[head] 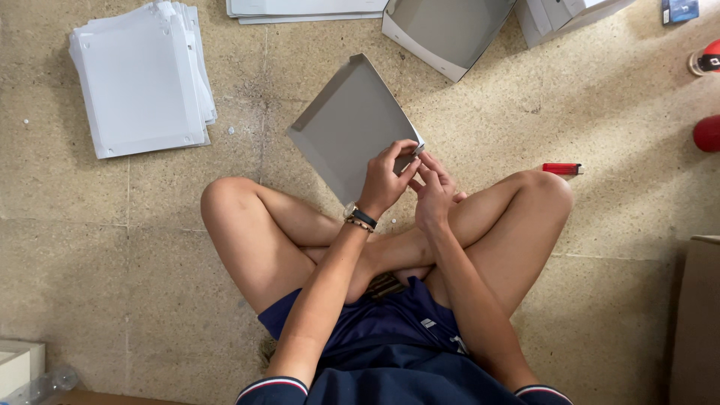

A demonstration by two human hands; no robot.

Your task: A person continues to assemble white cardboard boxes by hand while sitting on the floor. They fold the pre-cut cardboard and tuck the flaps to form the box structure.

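The person sits cross-legged on a speckled beige stone floor (112, 247), and bare floor lies open to the left and right of the knees, while the far edge of the view is crowded. A flat grey cardboard tray (349, 127) with low folded rims is held above the floor just in front of the crossed legs; it is a rough square turned like a diamond, its long diagonal running from the near right corner, at the hands, up and away to the far left. The left hand (386, 180), with a watch and bracelet at the wrist, is closed on the tray's near right corner, thumb on top and fingers wrapped over the edge. The right hand (433, 196) is just beside it, fingertips pressed to the same corner; whether they pinch the flap or only touch it cannot be told. The card looks matte and stiff, with crisp creases at the rims. A stack of white flat sheets (142, 79) lies well apart at the far left, a finished grey box (442, 30) stands beyond the tray, and a red lighter (561, 169) lies near the right knee.
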